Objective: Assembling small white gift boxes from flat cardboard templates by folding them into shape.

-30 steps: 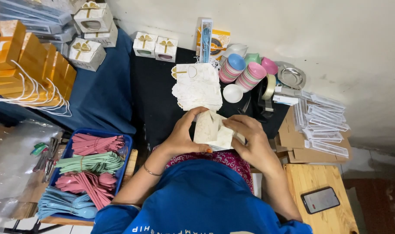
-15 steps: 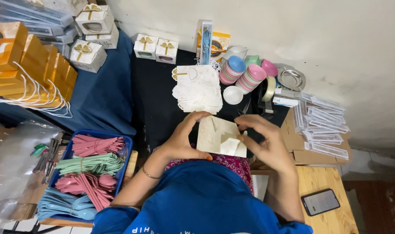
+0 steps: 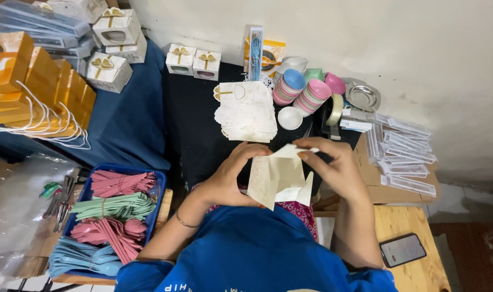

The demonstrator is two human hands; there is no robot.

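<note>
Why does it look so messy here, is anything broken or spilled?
Nothing looks broken or spilled. The left hand and right hand hold a half-folded white box, so its flaps stick out unevenly. The flat box stack is a bit fanned, and the bundled plastic cutlery fills the blue tray.

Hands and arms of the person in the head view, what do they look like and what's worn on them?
Both hands are bare, without gloves: left hand, right hand. The forearms are uncovered too. A thin bracelet circles the left wrist. A blue top with short sleeves covers the shoulders and bears white lettering near its lower edge.
</note>
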